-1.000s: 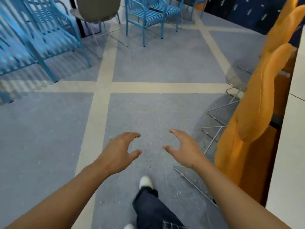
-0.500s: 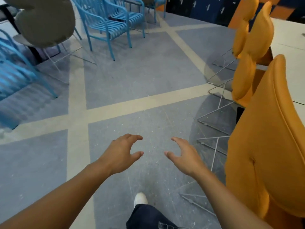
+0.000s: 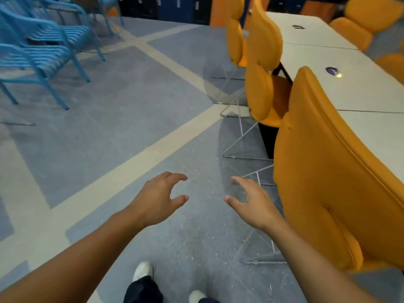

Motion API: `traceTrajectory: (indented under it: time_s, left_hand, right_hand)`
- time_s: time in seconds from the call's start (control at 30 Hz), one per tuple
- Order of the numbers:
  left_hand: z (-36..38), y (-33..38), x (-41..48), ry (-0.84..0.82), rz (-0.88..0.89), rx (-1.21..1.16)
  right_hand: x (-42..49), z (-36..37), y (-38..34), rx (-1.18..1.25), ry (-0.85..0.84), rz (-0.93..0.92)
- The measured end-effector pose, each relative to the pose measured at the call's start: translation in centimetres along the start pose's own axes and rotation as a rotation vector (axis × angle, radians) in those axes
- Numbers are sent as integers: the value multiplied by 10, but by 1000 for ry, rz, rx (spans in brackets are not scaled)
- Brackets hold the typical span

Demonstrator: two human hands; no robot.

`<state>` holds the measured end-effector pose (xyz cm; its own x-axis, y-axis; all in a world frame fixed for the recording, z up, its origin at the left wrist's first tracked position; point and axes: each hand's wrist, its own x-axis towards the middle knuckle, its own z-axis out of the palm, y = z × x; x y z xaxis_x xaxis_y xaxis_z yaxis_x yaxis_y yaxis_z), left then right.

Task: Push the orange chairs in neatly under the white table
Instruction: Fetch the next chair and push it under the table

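1. The nearest orange chair (image 3: 328, 171) is on the right with its back towards the camera, right up against the edge of the white table (image 3: 354, 92). Its wire legs stick out onto the floor.
2. Two more orange chairs (image 3: 262, 84) are lined up further along the same table edge, and others sit on the far side of the table.
3. The right hand (image 3: 253, 204) hangs in the air near the closest chair's back but isn't touching it. Its fingers are spread, loosely curved and holding nothing.
4. Same deal with the left hand (image 3: 157, 200): empty, thumb apart from the curved fingers, hanging over the floor beside the right one.
5. White shoes (image 3: 143, 271) and dark trousers show at the bottom, on the grey floor (image 3: 122, 119) with its pale stripes.
6. Blue slatted chairs (image 3: 43, 55) stand off to the upper left, well away from the table.
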<state>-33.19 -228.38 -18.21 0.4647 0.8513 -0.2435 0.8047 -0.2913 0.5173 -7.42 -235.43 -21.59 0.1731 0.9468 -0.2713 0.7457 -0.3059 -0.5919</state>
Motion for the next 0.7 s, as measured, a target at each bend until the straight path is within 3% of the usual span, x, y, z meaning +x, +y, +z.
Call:
traceTrajectory:
  time_s: [0.4,0.7]
  left_hand:
    - [-65,-11,103,-162,373,67]
    - [-75,81,204,-217,654,76]
  right_hand:
    - [8,-48,-54,-4,361,250]
    - [11,-118,-49,-63,606,377]
